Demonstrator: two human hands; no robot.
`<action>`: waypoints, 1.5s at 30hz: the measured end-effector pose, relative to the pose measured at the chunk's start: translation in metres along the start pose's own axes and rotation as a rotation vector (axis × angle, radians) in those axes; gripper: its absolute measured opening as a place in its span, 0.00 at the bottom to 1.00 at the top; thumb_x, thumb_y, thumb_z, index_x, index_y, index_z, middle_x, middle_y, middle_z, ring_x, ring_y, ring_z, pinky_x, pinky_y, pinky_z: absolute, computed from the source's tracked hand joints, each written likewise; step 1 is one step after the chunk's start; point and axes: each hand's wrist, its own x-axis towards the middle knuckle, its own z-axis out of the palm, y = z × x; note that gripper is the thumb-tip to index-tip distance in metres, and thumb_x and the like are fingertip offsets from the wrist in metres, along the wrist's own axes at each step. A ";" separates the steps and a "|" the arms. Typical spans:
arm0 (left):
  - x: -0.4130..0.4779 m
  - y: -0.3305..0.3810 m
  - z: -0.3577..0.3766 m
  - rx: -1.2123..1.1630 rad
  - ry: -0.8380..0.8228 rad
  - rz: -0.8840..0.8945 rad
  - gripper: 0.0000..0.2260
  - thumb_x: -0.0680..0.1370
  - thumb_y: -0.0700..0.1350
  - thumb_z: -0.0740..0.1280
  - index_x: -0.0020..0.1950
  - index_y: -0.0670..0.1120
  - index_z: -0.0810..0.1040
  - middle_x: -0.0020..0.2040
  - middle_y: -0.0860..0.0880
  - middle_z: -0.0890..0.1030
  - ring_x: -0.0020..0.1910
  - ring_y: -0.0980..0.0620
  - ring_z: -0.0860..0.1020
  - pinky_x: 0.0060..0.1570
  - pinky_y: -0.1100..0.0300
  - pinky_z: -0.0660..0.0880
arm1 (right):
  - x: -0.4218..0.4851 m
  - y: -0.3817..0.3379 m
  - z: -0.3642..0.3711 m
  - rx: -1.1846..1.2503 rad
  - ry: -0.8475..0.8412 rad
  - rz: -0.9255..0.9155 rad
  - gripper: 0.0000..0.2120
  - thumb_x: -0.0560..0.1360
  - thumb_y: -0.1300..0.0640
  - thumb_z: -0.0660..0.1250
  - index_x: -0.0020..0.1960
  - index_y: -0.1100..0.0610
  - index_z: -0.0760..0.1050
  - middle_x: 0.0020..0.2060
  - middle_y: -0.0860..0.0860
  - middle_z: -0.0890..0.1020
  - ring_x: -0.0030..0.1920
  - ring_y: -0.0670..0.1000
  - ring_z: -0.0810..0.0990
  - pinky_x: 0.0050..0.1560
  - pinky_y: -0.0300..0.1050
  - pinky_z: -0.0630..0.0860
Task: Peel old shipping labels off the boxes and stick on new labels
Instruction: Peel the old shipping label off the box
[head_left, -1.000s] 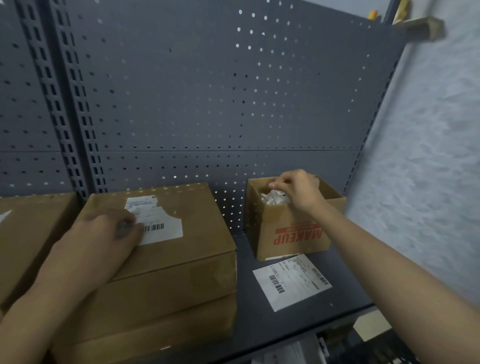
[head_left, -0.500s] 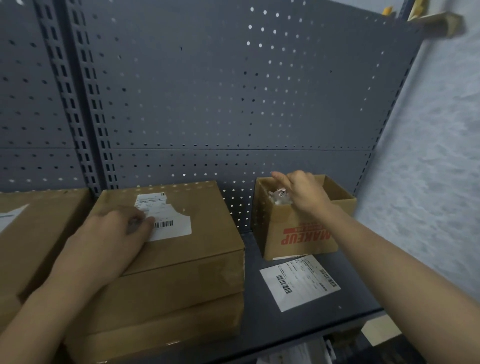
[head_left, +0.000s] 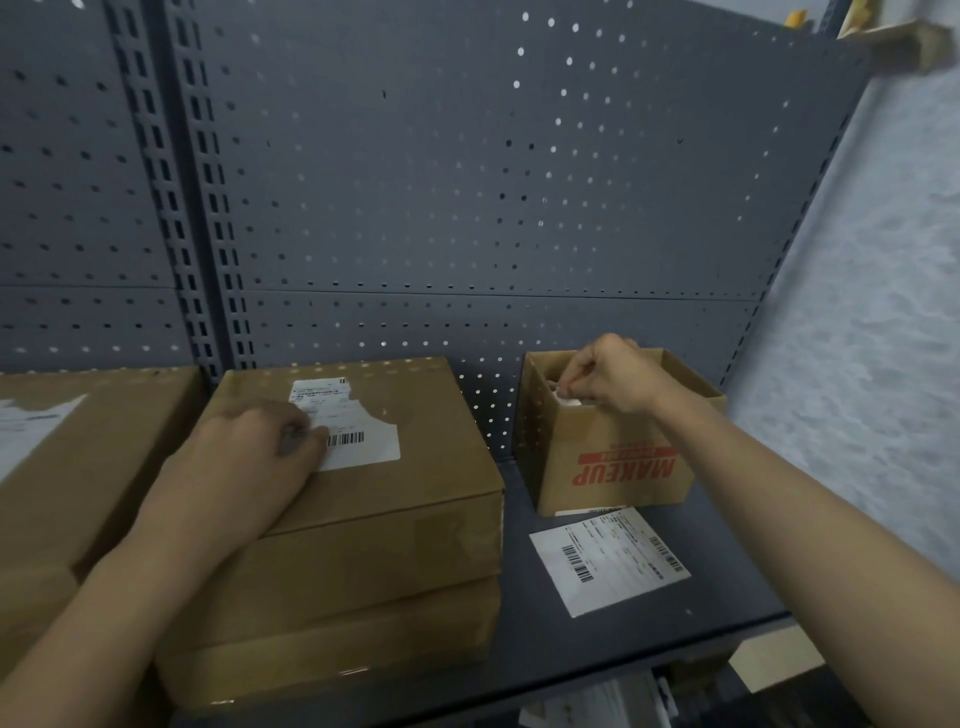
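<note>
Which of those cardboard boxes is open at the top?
The small box printed MAKEUP, at the right of the shelf; the right hand reaches into it. The other brown boxes are flat and closed.

The stacked boxes (head_left: 374, 519) are plain brown cardboard, matt, with a glossier strip of clear tape along the front edge. Their torn label (head_left: 358, 431) is smooth white paper — so is the loose sheet (head_left: 608, 561). The shelf (head_left: 519, 644) and perforated back panel (head_left: 467, 182) are dark grey painted metal, matt. The small open box (head_left: 618, 467) is cardboard too — red-printed.
</note>
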 end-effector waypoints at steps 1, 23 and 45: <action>0.000 0.000 0.000 0.001 0.000 0.000 0.18 0.77 0.62 0.60 0.60 0.55 0.79 0.61 0.52 0.80 0.57 0.45 0.78 0.55 0.46 0.77 | 0.000 0.000 0.001 -0.005 -0.001 0.007 0.06 0.72 0.60 0.75 0.38 0.51 0.85 0.35 0.41 0.83 0.41 0.40 0.81 0.51 0.40 0.78; -0.002 0.003 -0.003 0.007 -0.009 -0.002 0.17 0.79 0.58 0.62 0.64 0.53 0.77 0.60 0.50 0.81 0.58 0.47 0.78 0.55 0.49 0.77 | -0.013 -0.015 -0.007 0.061 -0.029 0.101 0.06 0.72 0.59 0.75 0.37 0.55 0.82 0.35 0.48 0.84 0.41 0.48 0.82 0.43 0.43 0.76; -0.005 -0.009 -0.009 0.085 -0.118 0.065 0.15 0.82 0.53 0.55 0.61 0.51 0.77 0.62 0.52 0.78 0.59 0.46 0.77 0.57 0.47 0.76 | -0.036 -0.142 0.042 0.043 -0.167 -0.358 0.04 0.75 0.53 0.72 0.50 0.46 0.82 0.44 0.38 0.82 0.45 0.34 0.79 0.45 0.28 0.73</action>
